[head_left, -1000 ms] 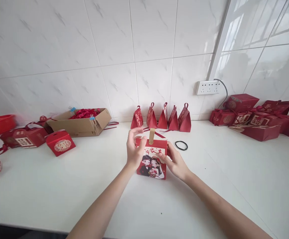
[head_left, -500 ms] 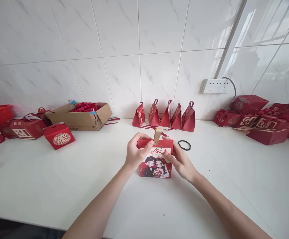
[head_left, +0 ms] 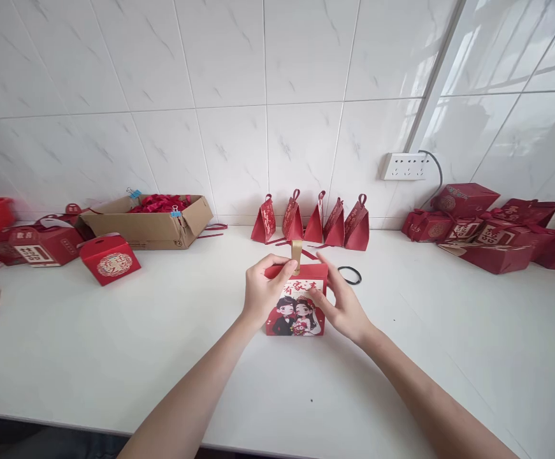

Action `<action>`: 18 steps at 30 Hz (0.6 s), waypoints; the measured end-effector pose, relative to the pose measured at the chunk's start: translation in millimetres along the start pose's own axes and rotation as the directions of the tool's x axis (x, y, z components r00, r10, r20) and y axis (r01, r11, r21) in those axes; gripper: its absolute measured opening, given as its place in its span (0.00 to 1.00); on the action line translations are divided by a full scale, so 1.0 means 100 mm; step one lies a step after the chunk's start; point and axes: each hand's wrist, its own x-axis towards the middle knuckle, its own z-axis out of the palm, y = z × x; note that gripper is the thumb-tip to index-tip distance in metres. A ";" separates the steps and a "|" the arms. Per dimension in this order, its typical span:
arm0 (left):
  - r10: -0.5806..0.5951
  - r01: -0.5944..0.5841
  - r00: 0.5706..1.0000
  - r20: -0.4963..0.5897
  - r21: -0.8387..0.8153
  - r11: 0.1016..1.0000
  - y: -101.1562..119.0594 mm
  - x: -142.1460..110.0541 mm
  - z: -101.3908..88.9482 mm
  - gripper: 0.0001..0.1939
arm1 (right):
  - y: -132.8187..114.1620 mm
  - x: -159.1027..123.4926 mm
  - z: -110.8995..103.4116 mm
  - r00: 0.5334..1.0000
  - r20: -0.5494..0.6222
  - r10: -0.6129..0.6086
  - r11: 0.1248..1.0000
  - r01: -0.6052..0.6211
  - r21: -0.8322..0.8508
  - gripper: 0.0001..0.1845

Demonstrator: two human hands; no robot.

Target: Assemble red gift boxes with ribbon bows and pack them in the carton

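Note:
A red paper gift box [head_left: 296, 315] with a cartoon bride and groom on its front stands upright on the white table. A gold ribbon loop [head_left: 296, 255] sticks up from its top. My left hand [head_left: 267, 284] grips the upper left corner, thumb on the front near the foot of the loop and fingers behind. At the right edge my right hand [head_left: 344, 306] holds the box, thumb against the front, index finger stretched up past the top corner. Its other fingers are partly hidden. Just right of that hand lies a black ring-shaped band [head_left: 350, 275].
Several red triangular boxes [head_left: 356, 226] line the tiled wall. Back left is a cardboard box [head_left: 148, 231] of red ribbons, with a red box [head_left: 111, 260] before it. More red boxes [head_left: 492, 248] are piled at right below a power strip [head_left: 405, 167].
My right index finger has lifted and straightened above the box's top right corner. The left hand keeps its grip. The whole view has shifted slightly.

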 end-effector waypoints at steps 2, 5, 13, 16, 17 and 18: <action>0.010 -0.010 1.000 -0.011 0.008 1.000 0.00 -0.01 0.01 0.11 | -0.02 0.00 0.03 0.970 -0.120 -0.210 0.958 0.179 -0.224 0.30; 0.029 -0.029 0.999 -0.017 0.023 0.999 0.00 -0.02 0.02 0.10 | -0.06 -0.01 0.08 0.924 -0.112 -0.365 0.857 0.287 -0.427 0.25; 0.029 -0.027 0.999 -0.045 0.044 0.999 0.00 -0.02 0.04 0.10 | -0.07 -0.02 0.13 0.923 -0.091 -0.375 0.823 0.285 -0.491 0.19; 0.014 -0.013 0.998 -0.054 0.024 1.000 -0.01 -0.02 0.06 0.10 | -0.08 -0.02 0.13 0.923 -0.098 -0.371 0.820 0.276 -0.501 0.17; 0.004 -0.003 0.998 -0.058 0.009 1.000 0.00 -0.03 0.06 0.10 | -0.08 -0.03 0.13 0.921 -0.099 -0.376 0.815 0.278 -0.509 0.16; -0.010 0.010 0.998 -0.063 -0.008 1.000 0.00 -0.04 0.07 0.10 | -0.09 -0.04 0.12 0.918 -0.098 -0.384 0.808 0.283 -0.518 0.15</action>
